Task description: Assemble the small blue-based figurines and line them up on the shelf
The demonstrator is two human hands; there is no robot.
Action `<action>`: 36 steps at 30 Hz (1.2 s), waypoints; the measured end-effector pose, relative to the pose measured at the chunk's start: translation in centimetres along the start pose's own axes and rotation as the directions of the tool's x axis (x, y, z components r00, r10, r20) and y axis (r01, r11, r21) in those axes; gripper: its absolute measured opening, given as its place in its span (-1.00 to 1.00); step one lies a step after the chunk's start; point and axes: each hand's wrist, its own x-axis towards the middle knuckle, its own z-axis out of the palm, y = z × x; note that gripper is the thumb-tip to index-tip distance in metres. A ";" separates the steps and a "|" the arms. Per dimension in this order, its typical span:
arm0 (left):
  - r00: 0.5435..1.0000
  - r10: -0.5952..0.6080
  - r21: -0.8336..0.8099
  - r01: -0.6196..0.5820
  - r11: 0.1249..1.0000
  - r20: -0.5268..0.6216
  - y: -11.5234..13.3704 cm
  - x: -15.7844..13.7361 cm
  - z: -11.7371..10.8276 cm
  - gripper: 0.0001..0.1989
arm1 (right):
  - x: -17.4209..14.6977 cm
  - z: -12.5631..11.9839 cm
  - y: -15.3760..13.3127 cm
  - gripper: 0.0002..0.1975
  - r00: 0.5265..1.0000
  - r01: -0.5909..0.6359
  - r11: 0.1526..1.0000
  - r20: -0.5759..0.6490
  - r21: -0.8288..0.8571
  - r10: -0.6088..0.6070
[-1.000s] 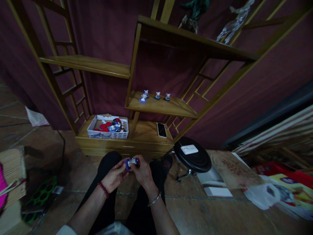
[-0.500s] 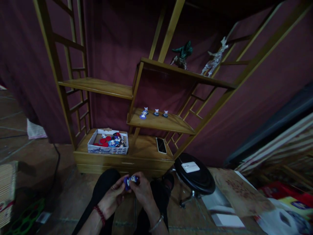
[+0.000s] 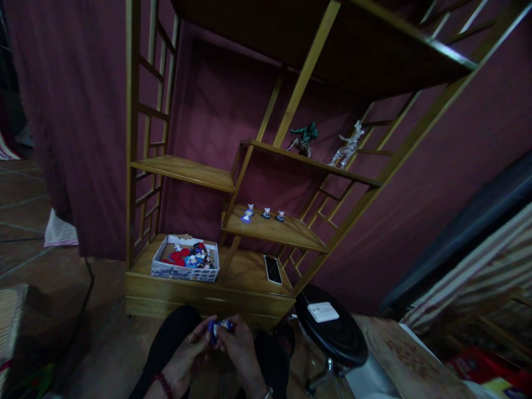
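Between my knees, my left hand [image 3: 192, 346] and my right hand [image 3: 240, 342] both grip a small purple and white figurine [image 3: 214, 329]. The left fingers pinch its purple base end, while the right fingers close around its upper part and hide some of it. Ahead on the middle shelf stand several small figurines: a purple and white figurine [image 3: 247, 215] in front at the left, a dark-based figurine [image 3: 266, 213] and another dark-based figurine [image 3: 281, 216] to the right. A shallow cardboard box [image 3: 183, 272] on the lowest shelf holds mixed figurines and red discs [image 3: 178, 257].
A phone [image 3: 273, 269] lies on the lower shelf. A green hooded figure [image 3: 305, 139] and a clear deer ornament [image 3: 350, 145] occupy the upper right shelf. Close on my right is a black round stool [image 3: 344, 338] with a white box [image 3: 323, 312] on it.
My view has tilted upward, so the shelf and my hands appear lower. Both hands still hold the purple and white figurine.
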 end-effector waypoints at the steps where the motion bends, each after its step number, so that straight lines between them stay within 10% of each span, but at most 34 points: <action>1: 1.000 0.006 0.001 -0.006 1.000 -0.005 0.1 -0.1 -0.1 -0.61 | -0.1 0.2 -0.2 -0.94 1.000 -0.012 1.000 -0.010 0.006 0.012; 25: 0.974 0.226 0.151 -0.224 0.963 0.003 4.1 -3.2 -1.7 -0.51 | -1.9 4.7 -3.8 -0.83 0.923 -0.382 0.875 0.075 0.299 0.377; 36: 0.950 0.310 0.209 -0.299 0.931 -0.026 5.4 -5.6 -3.1 -0.53 | -2.5 6.8 -3.7 -0.75 0.940 -0.330 0.875 0.208 0.354 0.270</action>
